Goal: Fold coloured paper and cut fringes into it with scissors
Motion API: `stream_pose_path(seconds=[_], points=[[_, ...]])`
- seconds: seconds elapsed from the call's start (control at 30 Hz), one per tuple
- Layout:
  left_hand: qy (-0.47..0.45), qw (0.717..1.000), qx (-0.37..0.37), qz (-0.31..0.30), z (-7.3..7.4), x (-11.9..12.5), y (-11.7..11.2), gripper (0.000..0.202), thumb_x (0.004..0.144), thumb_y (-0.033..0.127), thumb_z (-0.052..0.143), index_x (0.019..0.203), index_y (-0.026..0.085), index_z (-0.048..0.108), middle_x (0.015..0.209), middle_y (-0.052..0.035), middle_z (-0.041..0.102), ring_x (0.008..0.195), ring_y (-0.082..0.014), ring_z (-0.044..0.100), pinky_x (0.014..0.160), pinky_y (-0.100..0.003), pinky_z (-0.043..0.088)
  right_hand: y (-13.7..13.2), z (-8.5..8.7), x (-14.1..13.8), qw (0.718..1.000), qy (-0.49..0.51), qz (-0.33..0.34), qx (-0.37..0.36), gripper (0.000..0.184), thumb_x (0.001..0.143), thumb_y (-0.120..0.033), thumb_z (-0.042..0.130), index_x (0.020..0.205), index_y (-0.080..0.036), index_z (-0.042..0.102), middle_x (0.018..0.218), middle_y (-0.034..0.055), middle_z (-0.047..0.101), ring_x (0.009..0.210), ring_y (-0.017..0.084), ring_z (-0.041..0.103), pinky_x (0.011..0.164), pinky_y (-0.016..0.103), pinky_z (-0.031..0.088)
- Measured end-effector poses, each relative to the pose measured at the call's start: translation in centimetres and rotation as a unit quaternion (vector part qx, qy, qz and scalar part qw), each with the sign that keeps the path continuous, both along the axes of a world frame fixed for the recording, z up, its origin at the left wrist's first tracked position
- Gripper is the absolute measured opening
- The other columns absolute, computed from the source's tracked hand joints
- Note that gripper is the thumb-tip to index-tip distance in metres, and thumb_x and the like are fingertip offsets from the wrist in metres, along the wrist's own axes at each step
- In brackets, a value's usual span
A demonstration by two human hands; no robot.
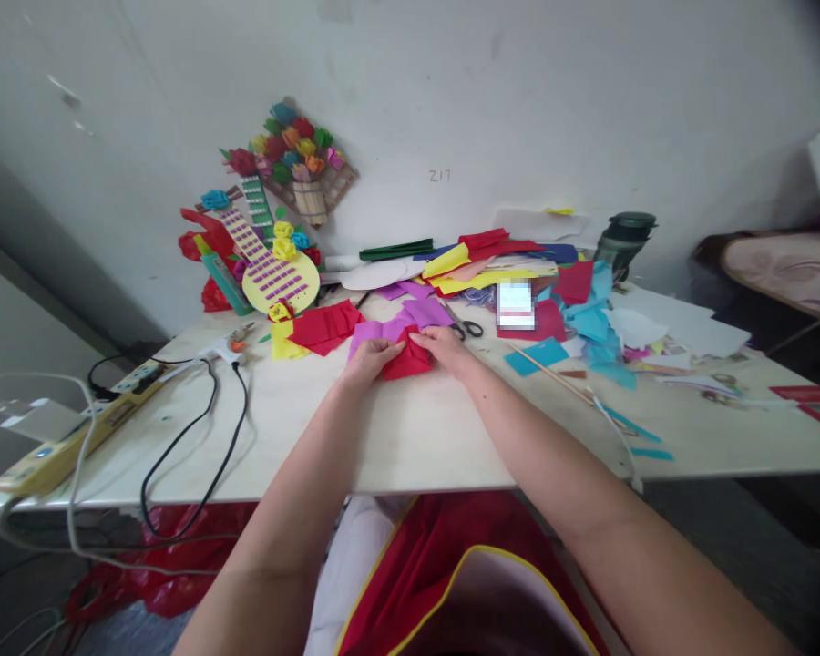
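A small red paper piece (408, 362) lies on the pale table (410, 428), partly folded. My left hand (370, 357) pinches its left edge and my right hand (446, 347) pinches its top right edge, fingers closed on the paper. Purple paper squares (410, 319) lie just behind the red piece, partly under my hands. A stack of red paper squares (326, 326) sits to the left of them, over a yellow piece (283, 344).
Scissors (466, 326) lie right of my right hand. A phone (516, 305), coloured paper scraps, a thin wooden stick (553, 375) and a dark bottle (621, 241) fill the right. A paper guitar (273, 269), glue gun (229, 343) and power strip (75, 428) stand left.
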State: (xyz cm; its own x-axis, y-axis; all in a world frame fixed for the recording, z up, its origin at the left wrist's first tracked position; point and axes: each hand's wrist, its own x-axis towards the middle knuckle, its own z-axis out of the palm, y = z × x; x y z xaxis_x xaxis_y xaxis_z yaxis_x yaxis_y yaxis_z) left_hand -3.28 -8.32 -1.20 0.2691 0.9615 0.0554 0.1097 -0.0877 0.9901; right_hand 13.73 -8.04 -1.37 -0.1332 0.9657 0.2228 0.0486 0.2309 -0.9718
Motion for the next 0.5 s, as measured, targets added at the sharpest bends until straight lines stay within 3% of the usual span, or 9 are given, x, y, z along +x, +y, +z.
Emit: stream_pose_path(seconds=[0.13,0.33,0.4,0.5], points=[[-0.012,1.0,-0.009,-0.013,-0.45,-0.15,0.31,0.036,0.061,0.047,0.071,0.061,0.015,0.054,0.05,0.0032,0.049,0.043,-0.0069,0.04,0.042,-0.02,0.025,0.14,-0.15,0.1,0.999,-0.039,-0.023,0.011,0.038,0.065,-0.042,0.063,0.05,-0.019,0.037,0.047,-0.0082,0.031,0.046,0.006,0.028,0.046,0.022,0.023],[0.018,1.0,-0.001,-0.02,-0.63,-0.26,0.27,0.036,0.059,0.044,0.073,0.057,0.016,0.051,0.045,0.0047,0.043,0.039,-0.0054,0.033,0.04,-0.021,0.019,0.49,-0.39,-0.19,0.992,-0.099,-0.06,0.059,0.038,0.064,-0.042,0.066,0.048,-0.018,0.042,0.045,-0.0067,0.033,0.046,0.007,0.031,0.045,0.022,0.025],[0.02,1.0,-0.003,-0.005,-0.52,-0.15,0.16,0.037,0.058,0.044,0.074,0.055,0.016,0.051,0.045,0.0047,0.043,0.038,-0.0051,0.032,0.039,-0.021,0.019,0.32,-0.24,-0.31,0.996,-0.072,-0.041,0.04,0.038,0.066,-0.047,0.065,0.05,-0.019,0.045,0.046,-0.0056,0.039,0.046,0.008,0.036,0.044,0.022,0.029],[-0.046,0.997,-0.006,0.055,-0.34,0.15,0.12,0.035,0.058,0.044,0.074,0.056,0.015,0.053,0.047,0.0028,0.049,0.041,-0.007,0.04,0.04,-0.02,0.026,0.08,0.08,-0.38,0.999,0.017,0.002,-0.045,0.041,0.075,-0.058,0.053,0.066,-0.018,0.057,0.053,-0.0007,0.055,0.046,0.011,0.049,0.044,0.023,0.038]])
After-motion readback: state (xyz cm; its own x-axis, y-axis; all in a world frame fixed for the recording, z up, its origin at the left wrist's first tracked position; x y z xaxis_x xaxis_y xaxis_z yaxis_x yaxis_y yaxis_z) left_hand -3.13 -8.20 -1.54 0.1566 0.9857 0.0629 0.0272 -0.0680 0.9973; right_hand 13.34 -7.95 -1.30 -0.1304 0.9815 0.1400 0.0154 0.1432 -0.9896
